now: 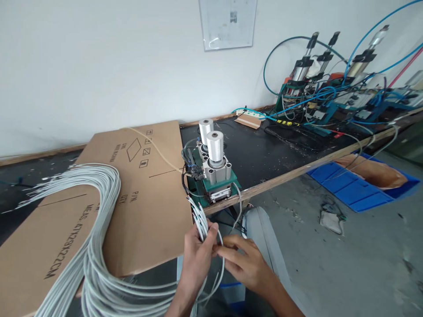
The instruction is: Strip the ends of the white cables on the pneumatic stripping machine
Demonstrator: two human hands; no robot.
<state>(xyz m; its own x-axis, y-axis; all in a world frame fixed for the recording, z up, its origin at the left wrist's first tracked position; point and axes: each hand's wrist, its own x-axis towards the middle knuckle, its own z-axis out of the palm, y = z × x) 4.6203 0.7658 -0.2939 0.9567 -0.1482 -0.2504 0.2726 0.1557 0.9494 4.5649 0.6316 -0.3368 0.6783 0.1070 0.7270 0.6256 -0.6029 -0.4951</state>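
Observation:
My left hand (198, 251) is closed around a small bunch of white cables (199, 218), whose ends stick up above the fingers. Beside it, my right hand (243, 262) has thumb and fingertips pinched near a cable at the left hand's fingers; what exactly it grips is too small to make out. A large bundle of white cables (105, 211) curves over the flattened cardboard (148, 229) on the left. Just beyond my hands, a small green-based machine (220, 176) with two silver cylinders stands at the table edge.
Further machines (307, 83) with blue air hoses stand at the right rear of the black table (257, 163). A power strip (251, 114) lies near the wall. A blue bin (360, 180) sits on the floor at right, and a framed sheet (228, 24) hangs above.

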